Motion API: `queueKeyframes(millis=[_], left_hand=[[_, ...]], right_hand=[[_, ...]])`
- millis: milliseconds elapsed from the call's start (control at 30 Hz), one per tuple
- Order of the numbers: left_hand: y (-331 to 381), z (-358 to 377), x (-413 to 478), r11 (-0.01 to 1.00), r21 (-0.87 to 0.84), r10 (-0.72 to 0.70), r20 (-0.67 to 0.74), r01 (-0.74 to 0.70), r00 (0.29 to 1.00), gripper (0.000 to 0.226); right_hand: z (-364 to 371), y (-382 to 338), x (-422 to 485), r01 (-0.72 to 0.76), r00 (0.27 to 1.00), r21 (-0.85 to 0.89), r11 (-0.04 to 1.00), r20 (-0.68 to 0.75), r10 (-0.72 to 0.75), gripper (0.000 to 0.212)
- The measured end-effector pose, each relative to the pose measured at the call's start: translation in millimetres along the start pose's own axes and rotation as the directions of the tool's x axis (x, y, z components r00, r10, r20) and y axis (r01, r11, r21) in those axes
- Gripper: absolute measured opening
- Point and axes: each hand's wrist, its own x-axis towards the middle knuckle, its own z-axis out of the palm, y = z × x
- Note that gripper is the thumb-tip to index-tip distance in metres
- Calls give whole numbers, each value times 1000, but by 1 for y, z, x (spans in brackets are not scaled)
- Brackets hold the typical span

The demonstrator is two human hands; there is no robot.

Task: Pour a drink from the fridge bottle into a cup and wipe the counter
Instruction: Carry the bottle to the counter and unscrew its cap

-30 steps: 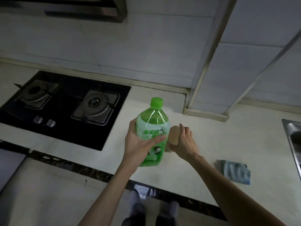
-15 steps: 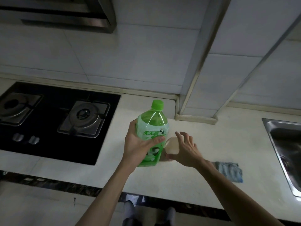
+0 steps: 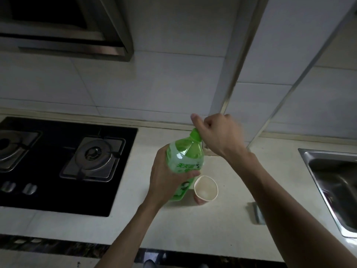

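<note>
Left hand [image 3: 164,178]: fingers clamped round bottle [image 3: 185,157].
Right hand [image 3: 220,134]: fingers curled on cap [image 3: 195,134].
Cup [image 3: 205,189]: on bench [image 3: 222,219], beside bottle.

Home kitchen: gas hob [image 3: 63,163], sink [image 3: 332,182], hood [image 3: 77,35].

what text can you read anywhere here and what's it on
"天天": large white print on the green bottle; the characters that follow are too blurred to read.
Small dark characters beside it: too blurred to read.
Paper cup and hob: no text visible.
</note>
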Motion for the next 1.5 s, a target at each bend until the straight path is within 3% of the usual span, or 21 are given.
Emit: queueKeyframes(millis=[67, 233, 400, 700, 1033, 1200, 1367, 1433, 1500], left_hand=[[0, -2, 1, 995, 83, 52, -18, -51, 998, 86], [9, -11, 1, 946, 275, 188, -30, -172, 982, 100], [21, -25, 8, 947, 258, 188, 30, -189, 982, 91], [29, -39, 5, 938, 231, 255, 46, -258, 966, 98], [33, -53, 6, 931, 236, 262, 100, -279, 960, 99], [40, -65, 7, 940, 204, 234, 203, -275, 951, 92], [45, -75, 7, 979, 29, 178, 368, -203, 913, 90], [48, -70, 1, 981, 15, 178, 332, -194, 926, 89], [52, -62, -5, 979, 49, 181, 217, -196, 959, 88]], right_hand=[[-1, -4, 2, -29, 998, -154, 988, 45, 36, 64], [-3, -9, -2, 10, 994, -278, 961, 103, 20, 52], [-4, -13, -4, 48, 998, -233, 971, -16, -53, 50], [-11, -12, -6, 239, 944, -189, 952, -184, -273, 51], [-8, -15, -4, 343, 906, -93, 935, -229, -355, 49], [-13, -20, -6, 458, 849, -39, 888, -279, -450, 46], [-32, -25, -4, 677, 701, -23, 735, -281, -655, 42], [-43, -29, -3, 641, 734, -93, 762, -219, -643, 42], [-51, -35, -5, 447, 865, -242, 861, -126, -485, 47]])
